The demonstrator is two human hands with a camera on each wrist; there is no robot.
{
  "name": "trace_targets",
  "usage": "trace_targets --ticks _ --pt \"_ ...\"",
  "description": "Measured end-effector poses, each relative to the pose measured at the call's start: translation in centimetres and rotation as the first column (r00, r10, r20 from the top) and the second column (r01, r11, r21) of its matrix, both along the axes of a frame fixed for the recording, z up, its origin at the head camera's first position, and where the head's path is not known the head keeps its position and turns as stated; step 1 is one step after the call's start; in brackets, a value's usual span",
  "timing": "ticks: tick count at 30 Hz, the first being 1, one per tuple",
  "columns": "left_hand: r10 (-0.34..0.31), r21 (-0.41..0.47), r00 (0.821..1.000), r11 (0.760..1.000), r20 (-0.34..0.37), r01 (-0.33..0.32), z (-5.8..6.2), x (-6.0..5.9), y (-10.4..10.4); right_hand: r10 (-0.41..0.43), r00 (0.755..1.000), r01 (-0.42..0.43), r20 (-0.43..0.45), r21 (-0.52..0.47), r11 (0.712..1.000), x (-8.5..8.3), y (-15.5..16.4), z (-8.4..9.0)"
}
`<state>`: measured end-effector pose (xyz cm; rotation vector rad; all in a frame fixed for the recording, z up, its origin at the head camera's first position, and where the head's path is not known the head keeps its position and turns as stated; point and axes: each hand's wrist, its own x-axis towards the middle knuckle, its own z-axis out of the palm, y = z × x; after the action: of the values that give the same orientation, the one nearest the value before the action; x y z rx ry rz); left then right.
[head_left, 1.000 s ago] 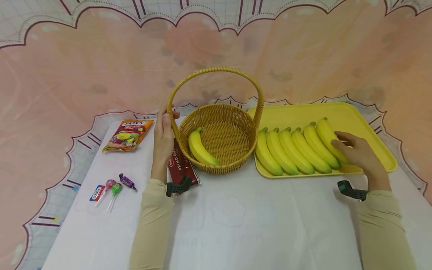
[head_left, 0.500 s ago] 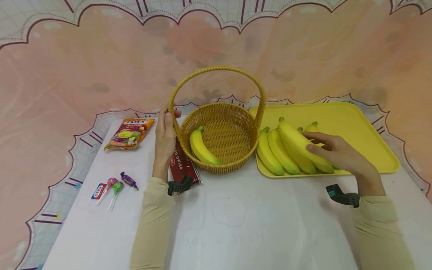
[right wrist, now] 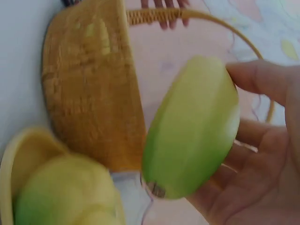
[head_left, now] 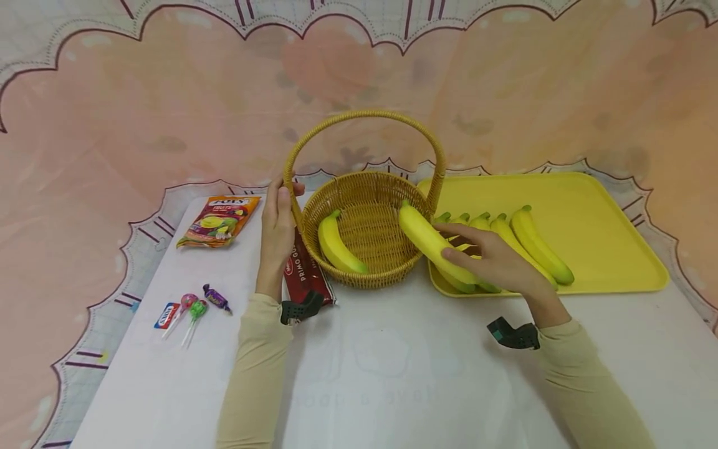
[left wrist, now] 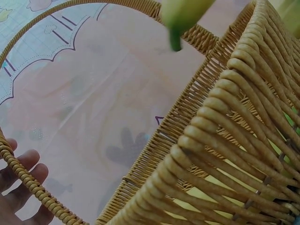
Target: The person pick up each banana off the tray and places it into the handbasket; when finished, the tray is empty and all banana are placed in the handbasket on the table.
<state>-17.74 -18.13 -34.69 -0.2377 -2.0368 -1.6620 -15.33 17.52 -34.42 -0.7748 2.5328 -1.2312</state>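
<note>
My right hand (head_left: 499, 259) pinches a yellow banana (head_left: 429, 240) between thumb and fingers, its stem end over the right rim of the wicker basket (head_left: 370, 282). In the right wrist view the banana's green end (right wrist: 187, 136) faces the camera. My left hand (head_left: 276, 234) holds the basket's arched handle (head_left: 290, 199) at its left foot, fingers passing behind it in the left wrist view. Another banana (head_left: 336, 246) lies inside the basket at the left. Several bananas (head_left: 538, 243) lie side by side on the yellow tray (head_left: 611, 231), some partly hidden by my right hand.
A red packet (head_left: 303, 280) lies partly under the basket's left side. Farther left are a Fox's candy bag (head_left: 219, 221), a purple-wrapped sweet (head_left: 216, 299), two lollipops (head_left: 196, 310) and a small Fox's wrapper (head_left: 166, 316). A patterned cloth (head_left: 359, 75) hangs behind.
My right hand has lifted the rightmost banana off the tray and carried it left to the basket's right rim. My left hand stays at the handle.
</note>
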Motion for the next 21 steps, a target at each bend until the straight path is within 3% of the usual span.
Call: trace_targets --ticks 6,13,21 --pt "-0.023 -0.003 0.999 1.000 0.048 0.023 2.2 1.8 0.9 -0.045 0.999 0.045 0.019 0.005 0.999 -1.5 -4.0 0.8" --pt "-0.025 -0.010 0.998 1.000 0.052 0.026 2.2 2.0 0.8 -0.047 0.997 0.045 0.064 0.034 0.998 -3.7 -8.9 1.1" --pt "-0.025 -0.016 0.998 1.000 0.051 0.026 2.4 2.0 0.8 -0.040 0.998 0.025 0.058 0.244 0.969 -6.2 -13.6 1.8"
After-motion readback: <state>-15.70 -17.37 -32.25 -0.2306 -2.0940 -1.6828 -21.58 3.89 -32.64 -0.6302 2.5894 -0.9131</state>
